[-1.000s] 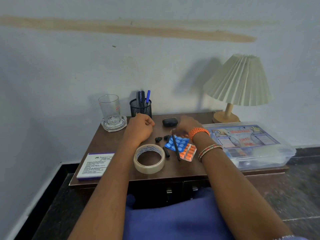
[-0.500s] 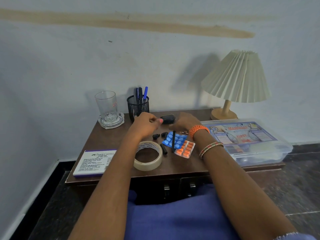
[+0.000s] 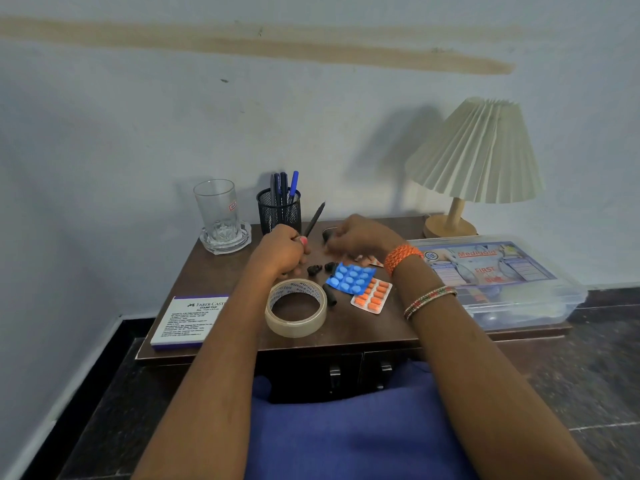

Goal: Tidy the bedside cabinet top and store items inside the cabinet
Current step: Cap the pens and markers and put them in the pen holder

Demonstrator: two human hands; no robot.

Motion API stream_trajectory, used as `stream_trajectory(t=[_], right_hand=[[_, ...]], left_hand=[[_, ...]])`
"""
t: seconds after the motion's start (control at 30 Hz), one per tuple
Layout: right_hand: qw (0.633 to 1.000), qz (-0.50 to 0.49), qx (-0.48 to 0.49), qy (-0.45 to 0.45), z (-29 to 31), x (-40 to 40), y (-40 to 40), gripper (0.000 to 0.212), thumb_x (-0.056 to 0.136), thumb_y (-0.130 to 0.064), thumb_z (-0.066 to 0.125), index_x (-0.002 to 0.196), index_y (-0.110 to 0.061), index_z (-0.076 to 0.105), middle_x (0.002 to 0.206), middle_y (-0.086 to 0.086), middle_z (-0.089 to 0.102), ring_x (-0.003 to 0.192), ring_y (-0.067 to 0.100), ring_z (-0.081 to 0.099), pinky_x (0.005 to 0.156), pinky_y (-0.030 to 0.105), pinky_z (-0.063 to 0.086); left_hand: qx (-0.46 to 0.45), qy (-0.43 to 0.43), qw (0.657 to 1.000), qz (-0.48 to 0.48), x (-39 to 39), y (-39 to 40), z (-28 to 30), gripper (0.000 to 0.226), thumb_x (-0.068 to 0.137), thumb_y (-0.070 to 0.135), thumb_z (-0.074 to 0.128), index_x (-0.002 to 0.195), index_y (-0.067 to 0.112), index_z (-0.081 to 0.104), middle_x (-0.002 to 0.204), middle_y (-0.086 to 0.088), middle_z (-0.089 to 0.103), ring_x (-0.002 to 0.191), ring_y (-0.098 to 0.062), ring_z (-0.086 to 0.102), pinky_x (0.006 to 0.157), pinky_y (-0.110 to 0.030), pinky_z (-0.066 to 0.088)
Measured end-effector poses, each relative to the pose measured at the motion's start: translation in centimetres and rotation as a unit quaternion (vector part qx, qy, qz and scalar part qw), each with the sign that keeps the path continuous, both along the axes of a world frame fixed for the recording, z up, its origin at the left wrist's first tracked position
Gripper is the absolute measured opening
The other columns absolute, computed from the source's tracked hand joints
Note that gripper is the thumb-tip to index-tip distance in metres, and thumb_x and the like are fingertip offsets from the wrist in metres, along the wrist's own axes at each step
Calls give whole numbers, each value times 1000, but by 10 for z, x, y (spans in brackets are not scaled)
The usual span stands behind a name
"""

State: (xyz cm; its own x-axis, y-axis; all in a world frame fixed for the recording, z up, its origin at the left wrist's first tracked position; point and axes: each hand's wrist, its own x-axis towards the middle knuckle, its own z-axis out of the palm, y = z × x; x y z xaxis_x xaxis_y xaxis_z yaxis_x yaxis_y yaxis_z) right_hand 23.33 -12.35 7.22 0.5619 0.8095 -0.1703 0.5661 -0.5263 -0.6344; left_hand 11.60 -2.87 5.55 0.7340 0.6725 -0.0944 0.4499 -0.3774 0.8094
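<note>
Clutter sits mostly at the centre of the frame, on the brown cabinet top point(image 3: 221, 271). At centre, the left hand point(image 3: 282, 252) is closed around a dark pen point(image 3: 314, 220), whose tip slants up and to the right toward the mesh pen holder point(image 3: 278, 211) just above it; that angle suggests the pen is meant for the holder, where others already stand upright. The right hand point(image 3: 360, 237), right of centre, curls down over a small dark case point(image 3: 327, 234), fingers bent around it; whether it actually grips the case I cannot tell. Below the hands lie a blue blister pack point(image 3: 349, 278) overlapping an orange blister pack point(image 3: 372, 296), a tape roll point(image 3: 296, 308) and a few small black pieces point(image 3: 322, 268). These loose items probably belong inside; the cabinet doors point(image 3: 356, 375), at lower centre, are still shut. The first-aid box point(image 3: 498, 282) fills the right edge.
</note>
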Motion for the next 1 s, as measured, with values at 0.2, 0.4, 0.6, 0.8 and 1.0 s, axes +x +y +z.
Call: stream_trajectory(t=[0.2,0.4,0.6,0.8,1.0], right_hand=[[977,15,-208,-39,-43,17,24,19,75,-27,74,81,-9,70,77,6,73,72,22,70,76,37,59],[979,14,-198,48,-154,100,70,34,77,-21,68,110,-15,64,105,8,70,60,12,70,59,38,61],[971,84,-221,-28,-32,-7,21,24,77,-16,73,100,-8,71,82,2,68,70,17,64,78,38,58],[970,88,-220,-60,-34,-9,20,20,79,-17,73,95,-6,67,75,2,63,80,25,64,81,39,55],[976,65,-205,-38,-34,-16,22,20,79,-14,73,91,-7,59,79,7,67,69,21,67,83,42,58]], left_hand=[[40,21,999,21,-2,2,-2,23,98,17,40,87,13,59,67,0,57,53,-15,53,48,-21,36],[47,24,998,13,-1,-4,1,20,99,16,40,92,11,58,68,3,53,52,-8,49,44,-21,33],[42,28,999,9,-2,-4,2,18,99,15,41,92,12,58,68,3,53,54,-9,49,46,-21,33],[42,27,999,9,-2,-4,2,20,99,15,41,90,13,59,69,1,55,53,-10,49,45,-22,33],[45,30,998,8,-1,-2,1,21,98,15,42,90,13,61,75,-3,57,53,-11,50,45,-21,34]])
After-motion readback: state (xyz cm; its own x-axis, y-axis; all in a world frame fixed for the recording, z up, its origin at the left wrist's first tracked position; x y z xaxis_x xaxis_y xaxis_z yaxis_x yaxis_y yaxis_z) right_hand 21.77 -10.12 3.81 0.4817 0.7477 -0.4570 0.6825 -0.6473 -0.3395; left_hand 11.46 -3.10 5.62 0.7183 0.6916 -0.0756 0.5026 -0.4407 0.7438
